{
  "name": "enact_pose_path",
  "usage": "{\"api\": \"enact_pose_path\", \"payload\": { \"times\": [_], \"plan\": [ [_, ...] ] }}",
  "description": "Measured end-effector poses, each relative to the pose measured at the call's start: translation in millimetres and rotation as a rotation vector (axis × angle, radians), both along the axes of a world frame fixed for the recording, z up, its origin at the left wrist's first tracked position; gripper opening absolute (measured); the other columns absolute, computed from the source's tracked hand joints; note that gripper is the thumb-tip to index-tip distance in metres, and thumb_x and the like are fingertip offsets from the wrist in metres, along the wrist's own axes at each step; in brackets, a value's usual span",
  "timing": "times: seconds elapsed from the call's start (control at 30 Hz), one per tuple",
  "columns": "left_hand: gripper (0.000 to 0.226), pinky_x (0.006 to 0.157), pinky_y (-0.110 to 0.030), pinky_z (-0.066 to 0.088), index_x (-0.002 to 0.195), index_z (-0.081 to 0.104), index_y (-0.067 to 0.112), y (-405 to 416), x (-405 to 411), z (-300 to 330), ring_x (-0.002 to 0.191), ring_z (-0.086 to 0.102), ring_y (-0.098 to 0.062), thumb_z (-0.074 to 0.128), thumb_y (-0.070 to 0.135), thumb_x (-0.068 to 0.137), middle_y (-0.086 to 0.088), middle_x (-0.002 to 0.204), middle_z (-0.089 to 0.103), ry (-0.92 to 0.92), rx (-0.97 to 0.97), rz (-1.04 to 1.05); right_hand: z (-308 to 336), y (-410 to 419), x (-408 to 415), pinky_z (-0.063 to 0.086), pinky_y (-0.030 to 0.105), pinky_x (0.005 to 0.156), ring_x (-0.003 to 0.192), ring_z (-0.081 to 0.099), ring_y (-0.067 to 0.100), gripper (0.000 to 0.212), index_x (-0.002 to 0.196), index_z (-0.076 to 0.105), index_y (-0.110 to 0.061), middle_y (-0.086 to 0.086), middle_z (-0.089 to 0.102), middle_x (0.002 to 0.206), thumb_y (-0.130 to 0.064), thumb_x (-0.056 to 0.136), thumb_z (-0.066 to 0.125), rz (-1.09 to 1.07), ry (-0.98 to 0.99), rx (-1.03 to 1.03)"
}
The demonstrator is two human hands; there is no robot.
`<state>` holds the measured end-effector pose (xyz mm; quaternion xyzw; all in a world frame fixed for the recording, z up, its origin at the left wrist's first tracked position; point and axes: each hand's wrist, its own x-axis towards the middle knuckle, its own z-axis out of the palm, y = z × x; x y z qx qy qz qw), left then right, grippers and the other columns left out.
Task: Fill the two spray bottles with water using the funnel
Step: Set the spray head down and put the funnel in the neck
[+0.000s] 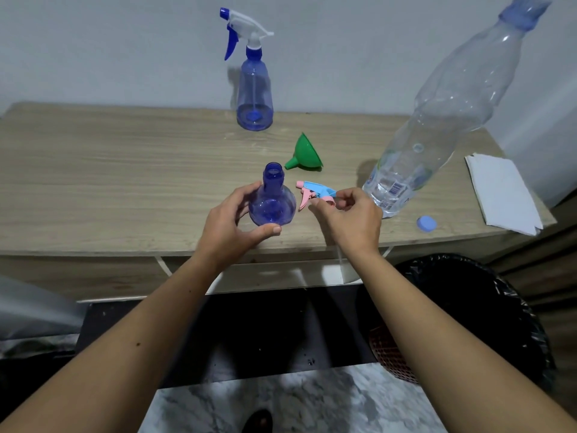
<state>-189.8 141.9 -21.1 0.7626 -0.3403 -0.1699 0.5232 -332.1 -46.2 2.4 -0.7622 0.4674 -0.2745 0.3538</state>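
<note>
hands (232, 221) – round translucent blue bottle (272, 201) | ribbed green funnel (304, 154)

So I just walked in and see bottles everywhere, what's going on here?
A person is getting spray bottles ready to fill. Their left hand grips an open blue bottle standing on the table, while the right hand pinches its pink and blue spray head, already off. The green funnel lies on its side, unused. A second spray bottle still wears its sprayer. The big water bottle stands uncapped, its blue cap nearby.
</note>
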Motion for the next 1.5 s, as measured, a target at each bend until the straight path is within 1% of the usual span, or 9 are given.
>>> {"api": "enact_pose_path", "payload": {
  "times": [0.1, 0.2, 0.3, 0.47, 0.63, 0.77, 1.03, 1.23, 1.5],
  "plan": [
    [0.098, 0.118, -0.032, 0.052, 0.154, 0.055, 0.024, 1, 0, 1, 0.134, 0.065, -0.009, 0.104, 0.03, 0.07, 0.01, 0.145, 0.065, -0.019, -0.003, -0.006, 8, 3, -2, 0.057, 0.037, 0.085, 0.091, 0.067, 0.018, 0.05, 0.11, 0.072, -0.017, 0.0, 0.07, 0.105, -0.051, 0.077, 0.089, 0.042, 0.015, -0.092],
    [0.099, 0.117, -0.032, 0.053, 0.156, 0.054, 0.022, 1, 0, 1, 0.134, 0.065, -0.011, 0.103, 0.033, 0.07, 0.007, 0.148, 0.066, -0.038, 0.001, -0.018, 20, -1, 8, 0.059, 0.038, 0.083, 0.086, 0.068, 0.016, 0.044, 0.112, 0.073, -0.017, -0.002, 0.069, 0.107, -0.042, 0.08, 0.089, 0.104, -0.069, -0.141],
    [0.099, 0.116, -0.03, 0.054, 0.156, 0.054, 0.022, 1, 3, -1, 0.133, 0.065, -0.008, 0.102, 0.036, 0.071, 0.007, 0.147, 0.066, -0.073, 0.008, -0.035, 29, -13, 30, 0.062, 0.043, 0.084, 0.093, 0.068, 0.013, 0.039, 0.114, 0.074, -0.019, -0.004, 0.071, 0.111, -0.032, 0.08, 0.09, 0.164, -0.169, -0.107],
    [0.098, 0.113, -0.026, 0.055, 0.156, 0.054, 0.019, 1, 7, -6, 0.131, 0.066, -0.006, 0.101, 0.039, 0.072, 0.007, 0.147, 0.066, -0.148, 0.0, -0.066, 30, -35, 60, 0.059, 0.031, 0.092, 0.105, 0.067, 0.013, 0.039, 0.12, 0.073, -0.017, -0.002, 0.071, 0.117, -0.025, 0.085, 0.088, 0.163, -0.181, -0.088],
    [0.1, 0.112, -0.03, 0.057, 0.156, 0.055, 0.016, 2, 11, -9, 0.131, 0.065, -0.003, 0.093, 0.058, 0.074, 0.005, 0.147, 0.067, -0.182, -0.033, -0.089, 17, -46, 74, 0.06, 0.034, 0.085, 0.092, 0.065, 0.012, 0.031, 0.114, 0.076, -0.018, -0.003, 0.071, 0.11, -0.026, 0.086, 0.087, 0.153, -0.098, -0.122],
    [0.099, 0.112, -0.035, 0.058, 0.156, 0.055, 0.015, 2, 12, -10, 0.133, 0.066, -0.006, 0.09, 0.06, 0.075, 0.004, 0.149, 0.067, -0.188, -0.047, -0.088, 9, -50, 77, 0.061, 0.041, 0.087, 0.089, 0.068, 0.014, 0.018, 0.104, 0.079, -0.019, -0.003, 0.074, 0.099, -0.023, 0.087, 0.085, 0.156, -0.064, -0.126],
    [0.097, 0.11, -0.038, 0.059, 0.154, 0.057, 0.013, 1, 10, -13, 0.131, 0.068, -0.006, 0.094, 0.056, 0.075, 0.004, 0.147, 0.068, -0.196, -0.069, -0.063, 43, -36, 59, 0.061, 0.03, 0.082, 0.083, 0.071, 0.01, 0.012, 0.098, 0.079, -0.02, -0.003, 0.077, 0.093, -0.017, 0.088, 0.084, 0.252, -0.257, -0.166],
    [0.094, 0.111, -0.043, 0.058, 0.153, 0.058, 0.02, 1, 6, -10, 0.129, 0.07, -0.012, 0.098, 0.052, 0.074, 0.006, 0.143, 0.07, -0.125, -0.078, -0.041, 90, -6, 34, 0.057, 0.026, 0.083, 0.087, 0.07, 0.015, 0.01, 0.1, 0.081, -0.014, -0.002, 0.075, 0.096, -0.014, 0.09, 0.081, 0.44, -0.37, -0.366],
    [0.096, 0.117, -0.041, 0.054, 0.155, 0.058, 0.023, 1, 0, -7, 0.13, 0.069, -0.006, 0.097, 0.052, 0.072, 0.005, 0.142, 0.072, -0.087, -0.064, -0.019, 112, 2, 7, 0.056, 0.042, 0.083, 0.088, 0.068, 0.023, 0.014, 0.103, 0.082, -0.015, 0.005, 0.073, 0.099, -0.011, 0.09, 0.08, 0.575, -0.341, -0.538]
  ]
}}
